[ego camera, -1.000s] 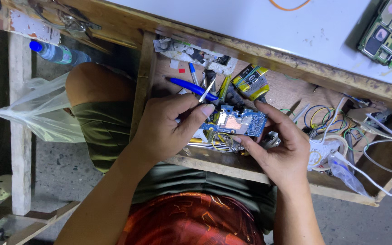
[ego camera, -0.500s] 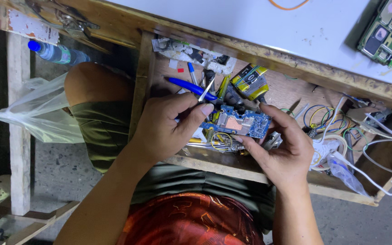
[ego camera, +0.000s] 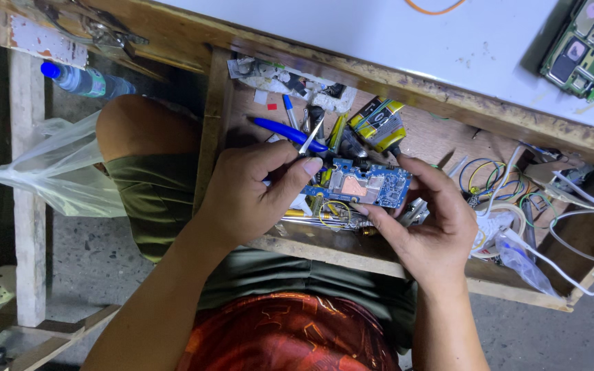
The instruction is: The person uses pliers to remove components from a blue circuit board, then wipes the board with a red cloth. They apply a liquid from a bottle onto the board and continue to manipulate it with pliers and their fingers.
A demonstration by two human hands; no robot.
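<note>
A: Glossy blue circuit board (ego camera: 368, 184) with a matt copper patch, shiny metal tweezers (ego camera: 310, 137).

B: Yep. Rough, worn wood on the drawer (ego camera: 379, 251), crinkly clear plastic bag (ego camera: 56, 168).

Blue circuit board (ego camera: 366, 184) between both hands

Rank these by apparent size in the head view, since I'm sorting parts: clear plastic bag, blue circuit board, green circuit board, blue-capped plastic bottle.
1. Clear plastic bag, largest by far.
2. Blue circuit board and green circuit board: look alike; the green one is cut off by the frame, so unsure.
3. Blue-capped plastic bottle, smallest showing; partly hidden and farther down.
</note>
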